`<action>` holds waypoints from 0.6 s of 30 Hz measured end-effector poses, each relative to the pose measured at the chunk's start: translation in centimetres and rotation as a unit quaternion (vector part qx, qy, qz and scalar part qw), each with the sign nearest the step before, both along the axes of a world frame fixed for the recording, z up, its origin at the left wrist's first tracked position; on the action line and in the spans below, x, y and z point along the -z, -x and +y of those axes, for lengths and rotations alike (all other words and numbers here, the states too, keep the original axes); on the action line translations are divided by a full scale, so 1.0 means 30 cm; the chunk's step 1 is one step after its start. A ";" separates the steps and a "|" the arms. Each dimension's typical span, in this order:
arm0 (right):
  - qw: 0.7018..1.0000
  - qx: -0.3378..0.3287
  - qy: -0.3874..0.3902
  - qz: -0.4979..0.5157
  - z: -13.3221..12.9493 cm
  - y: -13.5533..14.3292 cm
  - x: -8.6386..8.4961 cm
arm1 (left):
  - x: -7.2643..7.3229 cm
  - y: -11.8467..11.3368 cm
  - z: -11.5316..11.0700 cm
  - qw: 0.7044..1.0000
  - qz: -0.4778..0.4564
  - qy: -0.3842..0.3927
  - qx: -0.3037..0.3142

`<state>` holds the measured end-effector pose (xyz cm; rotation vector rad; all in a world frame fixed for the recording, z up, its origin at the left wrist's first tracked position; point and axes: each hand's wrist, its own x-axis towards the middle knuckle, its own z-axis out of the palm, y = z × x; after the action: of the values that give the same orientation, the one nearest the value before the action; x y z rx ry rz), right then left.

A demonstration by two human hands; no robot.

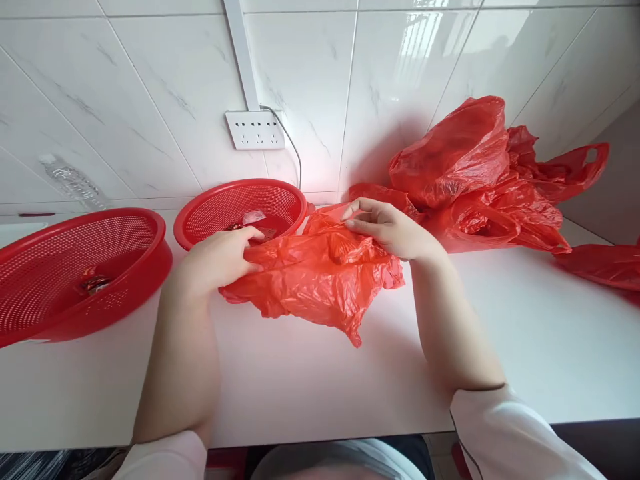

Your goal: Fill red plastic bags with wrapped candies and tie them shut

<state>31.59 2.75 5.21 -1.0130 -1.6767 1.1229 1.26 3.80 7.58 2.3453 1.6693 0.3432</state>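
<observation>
A crumpled red plastic bag point(315, 287) is stretched between my two hands above the white counter point(310, 387). My left hand point(223, 257) grips its left side, the fingertips partly hidden by the plastic. At the upper right part of the bag, my right hand point(383, 227) pinches the film between thumb and fingers. Just behind the bag stands a round red plastic colander point(240, 190), with a few small packets point(254, 217) inside that I cannot make out clearly. The bag covers part of the colander's front rim.
Another red colander point(135, 227) stands at the left, with a small wrapped item point(95, 285) in it. Several filled-looking red bags point(460, 160) are heaped at the back right. A clear plastic bottle point(75, 181) and a wall socket with a cable point(255, 130) are behind.
</observation>
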 end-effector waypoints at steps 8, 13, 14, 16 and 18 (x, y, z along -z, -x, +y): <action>0.987 0.002 -0.109 -0.114 0.031 0.070 0.065 | -0.035 -0.139 -0.105 0.990 -0.106 -0.012 0.092; 0.993 -0.043 -0.005 0.106 0.026 0.148 0.090 | 0.034 -0.210 -0.094 0.993 0.046 0.075 0.081; 0.986 -0.061 0.044 0.152 0.023 0.162 0.094 | 0.050 -0.220 -0.085 0.992 0.061 0.070 0.083; 0.959 -0.096 0.145 0.223 0.016 0.183 0.098 | 0.084 -0.240 -0.072 0.992 0.058 0.050 0.104; 0.930 -0.117 0.218 0.271 0.006 0.195 0.099 | 0.125 -0.260 -0.069 0.992 0.057 0.044 0.102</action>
<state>25.75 2.91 2.23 -0.6713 -1.1370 1.8012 9.04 1.75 3.83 2.4817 1.4411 0.0967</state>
